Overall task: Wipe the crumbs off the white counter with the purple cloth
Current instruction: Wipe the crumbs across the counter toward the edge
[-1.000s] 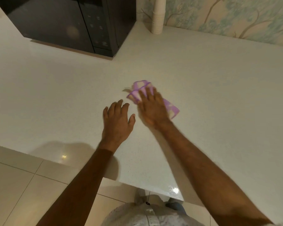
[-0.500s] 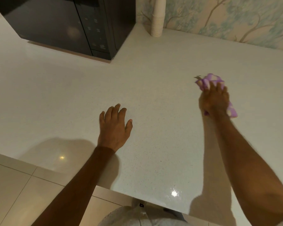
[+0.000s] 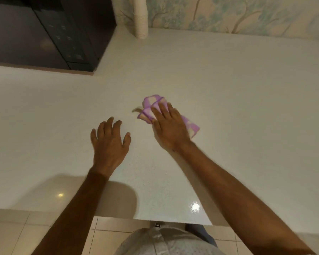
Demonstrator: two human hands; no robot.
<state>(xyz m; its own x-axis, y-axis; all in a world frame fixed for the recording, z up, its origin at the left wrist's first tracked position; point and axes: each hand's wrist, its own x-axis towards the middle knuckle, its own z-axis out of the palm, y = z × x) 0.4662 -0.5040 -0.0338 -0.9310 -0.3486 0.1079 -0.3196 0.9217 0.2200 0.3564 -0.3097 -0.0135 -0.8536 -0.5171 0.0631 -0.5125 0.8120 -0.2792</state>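
Note:
My right hand point(image 3: 168, 127) presses flat on the purple-and-cream checked cloth point(image 3: 151, 105), bunched on the white counter point(image 3: 247, 111) near the middle. Part of the cloth sticks out past my fingertips and another corner shows to the right of my wrist. My left hand point(image 3: 109, 142) lies palm down on the counter just left of the cloth, fingers spread, holding nothing. A small pale crumb or cloth tag point(image 3: 136, 109) lies at the cloth's left edge. Tiny dark specks dot the counter near its front edge.
A black microwave point(image 3: 44, 32) stands at the back left. A stack of white paper cups point(image 3: 141, 19) stands against the patterned wall behind. The counter's front edge point(image 3: 118, 217) runs close to my body, with tiled floor below.
My right hand has swept the cloth back left from the right side of the counter to the middle, next to my left hand. My left hand stayed in place.

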